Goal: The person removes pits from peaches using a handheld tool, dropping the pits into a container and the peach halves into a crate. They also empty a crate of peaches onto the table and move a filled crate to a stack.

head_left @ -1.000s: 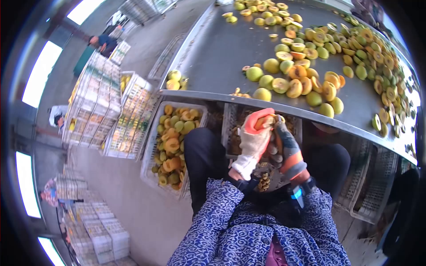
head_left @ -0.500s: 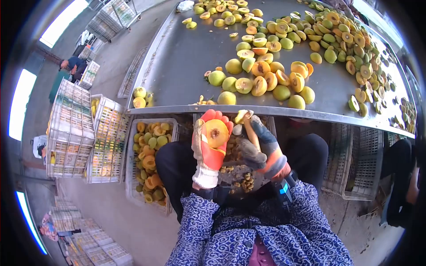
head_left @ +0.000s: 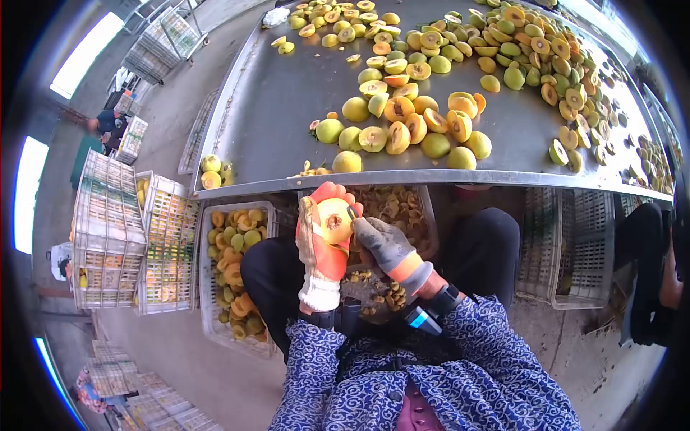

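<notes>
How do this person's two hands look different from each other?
The left hand is gloved in bright orange across the palm, with a white cuff; the right hand is gloved in grey, with an orange band.

The left hand is turned palm up, holding a fruit half; the right hand shows its back, fingers bent in at the fruit's edge.

Both are gloved and close together.
</notes>
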A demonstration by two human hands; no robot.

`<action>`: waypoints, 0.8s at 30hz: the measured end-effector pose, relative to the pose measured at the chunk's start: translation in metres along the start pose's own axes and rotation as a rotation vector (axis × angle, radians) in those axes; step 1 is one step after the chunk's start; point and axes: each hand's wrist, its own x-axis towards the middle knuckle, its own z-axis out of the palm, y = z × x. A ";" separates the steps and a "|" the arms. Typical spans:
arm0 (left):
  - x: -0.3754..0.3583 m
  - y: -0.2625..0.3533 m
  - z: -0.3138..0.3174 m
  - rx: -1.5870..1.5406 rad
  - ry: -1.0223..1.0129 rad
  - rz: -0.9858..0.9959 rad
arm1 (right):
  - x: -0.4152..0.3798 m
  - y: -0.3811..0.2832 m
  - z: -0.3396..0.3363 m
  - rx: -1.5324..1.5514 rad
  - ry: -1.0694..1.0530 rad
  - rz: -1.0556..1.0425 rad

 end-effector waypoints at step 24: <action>-0.011 -0.006 0.011 0.276 0.152 0.150 | 0.008 0.023 0.024 -0.766 0.167 -0.241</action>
